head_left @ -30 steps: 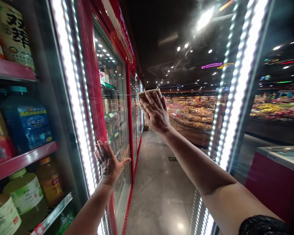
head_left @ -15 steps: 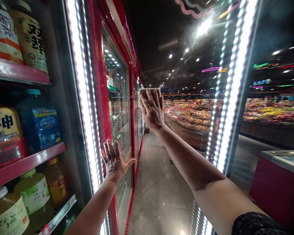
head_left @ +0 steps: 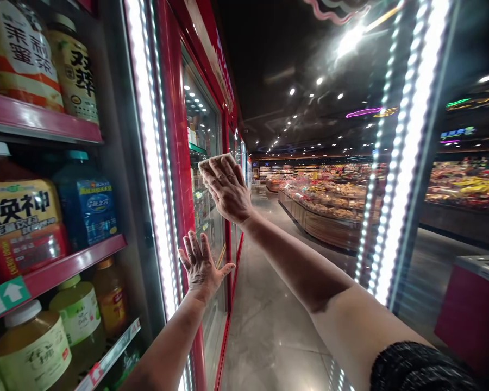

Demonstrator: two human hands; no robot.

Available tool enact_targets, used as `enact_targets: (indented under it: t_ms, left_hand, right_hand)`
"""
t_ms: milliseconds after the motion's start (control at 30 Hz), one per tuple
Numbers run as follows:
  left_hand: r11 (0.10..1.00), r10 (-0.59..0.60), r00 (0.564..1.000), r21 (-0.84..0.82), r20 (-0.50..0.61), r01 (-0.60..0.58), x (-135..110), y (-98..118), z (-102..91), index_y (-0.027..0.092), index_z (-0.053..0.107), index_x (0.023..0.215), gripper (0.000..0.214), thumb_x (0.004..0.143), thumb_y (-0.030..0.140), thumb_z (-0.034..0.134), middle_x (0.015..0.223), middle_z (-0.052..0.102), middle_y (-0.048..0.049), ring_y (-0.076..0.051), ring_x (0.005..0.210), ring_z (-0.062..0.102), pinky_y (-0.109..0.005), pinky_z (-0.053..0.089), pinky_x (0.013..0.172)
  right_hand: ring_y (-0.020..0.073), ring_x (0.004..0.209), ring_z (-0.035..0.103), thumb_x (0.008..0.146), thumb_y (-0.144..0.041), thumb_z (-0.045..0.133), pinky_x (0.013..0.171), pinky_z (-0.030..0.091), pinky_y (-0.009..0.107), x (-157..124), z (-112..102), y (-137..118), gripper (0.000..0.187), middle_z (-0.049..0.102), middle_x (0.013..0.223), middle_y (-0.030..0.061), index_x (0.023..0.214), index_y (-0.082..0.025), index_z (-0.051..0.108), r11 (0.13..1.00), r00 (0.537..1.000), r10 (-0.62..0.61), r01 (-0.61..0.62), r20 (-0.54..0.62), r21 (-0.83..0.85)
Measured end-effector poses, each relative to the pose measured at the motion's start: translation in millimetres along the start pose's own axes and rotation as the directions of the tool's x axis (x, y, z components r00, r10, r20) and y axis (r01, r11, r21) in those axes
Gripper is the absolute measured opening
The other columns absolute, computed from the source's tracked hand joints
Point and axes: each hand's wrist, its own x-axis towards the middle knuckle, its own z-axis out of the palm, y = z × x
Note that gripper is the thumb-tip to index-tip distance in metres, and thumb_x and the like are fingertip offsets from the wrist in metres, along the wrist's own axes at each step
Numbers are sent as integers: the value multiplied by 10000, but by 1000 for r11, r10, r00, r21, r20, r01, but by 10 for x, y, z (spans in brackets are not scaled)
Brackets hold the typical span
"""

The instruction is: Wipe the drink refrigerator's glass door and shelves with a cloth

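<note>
In the head view a folded, pale brownish cloth (head_left: 214,159) lies under my right hand (head_left: 228,190). The palm presses it flat against a clear glass pane (head_left: 305,304), which shows reflections of the light strips. Lower and to the left, my left hand (head_left: 201,270) rests on the same pane, fingers spread and thumb out, holding nothing. Through the glass behind both hands appears a red-framed drinks cooler (head_left: 175,136). The cloth's lower part is hidden by my right hand.
Close on the left, shelves with pink-red edges (head_left: 85,252) hold several bottles (head_left: 24,222). A bright light strip (head_left: 146,136) runs beside them. Beyond the pane are a tiled aisle floor (head_left: 264,282), a long produce display (head_left: 318,217) and a dark-red chest (head_left: 468,304) at right.
My right hand has slid the cloth leftward across the glass and slightly down. The left hand keeps its place on the pane. The view has turned a little to the left.
</note>
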Motion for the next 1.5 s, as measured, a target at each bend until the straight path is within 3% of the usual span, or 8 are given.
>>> enact_targets:
  t_ms: [233, 433, 633, 800, 1000, 1100, 1367, 1500]
  left_hand:
    - [1000, 5, 1000, 21, 10, -5, -14, 26, -43, 123, 167, 1647, 1274, 689, 645, 827, 1686, 150, -309, -459, 1589, 108, -698, 250, 1217]
    - [1000, 6, 1000, 9, 0, -6, -13, 4, -41, 113, 178, 1644, 1306, 660, 665, 837, 1677, 154, -327, -479, 1578, 134, -711, 253, 1202]
    - [1000, 2, 1000, 1, 15, -2, -26, 4, -47, 104, 188, 1641, 1225, 725, 638, 801, 1682, 161, -312, -447, 1593, 97, -675, 254, 1220]
    - [1000, -12, 1000, 3, 21, 12, -30, 30, -83, 95, 178, 1642, 1266, 694, 622, 832, 1687, 141, -310, -452, 1595, 64, -665, 235, 1233]
    - [1000, -6, 1000, 2, 5, 6, -39, 22, -89, 120, 123, 1653, 1283, 701, 602, 835, 1704, 79, -292, -435, 1601, 52, -645, 225, 1246]
    - [1000, -2, 1000, 23, -1, 2, -41, 5, -81, 103, 89, 1652, 1298, 709, 598, 830, 1704, 32, -299, -434, 1602, 36, -647, 222, 1247]
    - [999, -21, 1000, 36, 16, 20, -28, 17, -95, 66, 124, 1642, 1317, 683, 626, 830, 1701, 46, -305, -451, 1596, 46, -667, 230, 1238]
    - [1000, -17, 999, 12, 33, 17, -29, 0, -85, 96, 79, 1651, 1310, 704, 614, 820, 1700, 78, -301, -444, 1597, 62, -679, 216, 1236]
  right_hand:
    - [221, 1619, 126, 1027, -230, 531, 1345, -8, 556, 129, 59, -140, 645, 294, 1693, -82, 1616, -398, 327, 997, 997, 68, -69, 25, 37]
    - [189, 1614, 141, 1012, -191, 546, 1351, -11, 522, 153, 128, -317, 677, 320, 1681, -101, 1613, -409, 322, 983, 975, -176, 167, 135, 79]
    - [202, 1620, 104, 1030, -197, 492, 1345, -50, 540, 333, 180, -414, 645, 303, 1689, -81, 1623, -377, 314, 999, 999, -20, 18, 50, 45]
    - [188, 1615, 116, 1036, -197, 477, 1356, -9, 492, 298, 176, -528, 651, 312, 1683, -94, 1631, -381, 288, 978, 965, -204, 194, 166, 73]
    - [224, 1620, 66, 1037, -202, 473, 1350, -30, 514, 346, 268, -601, 601, 241, 1708, -70, 1611, -342, 364, 996, 990, -87, 84, 108, 34]
    - [201, 1616, 29, 1045, -174, 431, 1346, -46, 481, 320, 352, -672, 573, 263, 1701, -78, 1600, -309, 393, 981, 972, -187, 178, 140, 73]
    - [203, 1613, 34, 1020, -150, 468, 1320, -114, 516, 545, 277, -507, 669, 229, 1699, -80, 1631, -358, 290, 994, 994, -81, 75, 68, 85]
    - [195, 1610, 68, 1027, -176, 476, 1341, -57, 477, 622, 258, -469, 665, 214, 1696, -114, 1628, -380, 280, 980, 973, -191, 181, 130, 82]
